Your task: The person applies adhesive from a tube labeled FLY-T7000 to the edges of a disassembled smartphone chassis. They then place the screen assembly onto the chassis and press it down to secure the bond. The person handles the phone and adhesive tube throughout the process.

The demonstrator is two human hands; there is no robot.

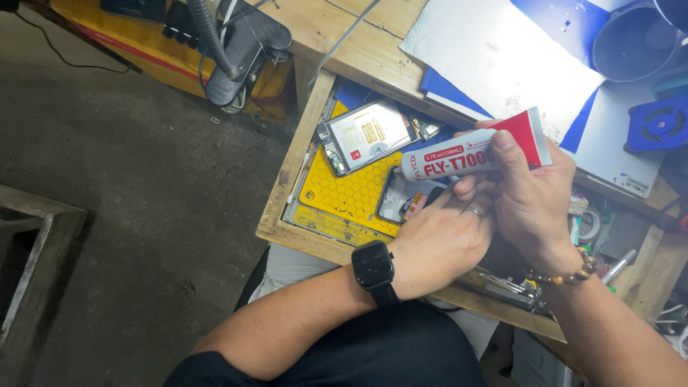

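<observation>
My right hand grips a grey and red glue tube, held sideways with its nozzle end pointing left. My left hand, with a ring and a black wristwatch, rests on an opened phone frame that lies on a yellow honeycomb mat. The tube's tip sits just above that frame. A second opened phone, its battery showing, lies further back on the mat.
The mat sits in an open wooden drawer. On the bench behind lie a white sheet, blue mats, a grey cup and a small blue fan. Tools and tape fill the drawer's right side. A black lamp clamp is at the left.
</observation>
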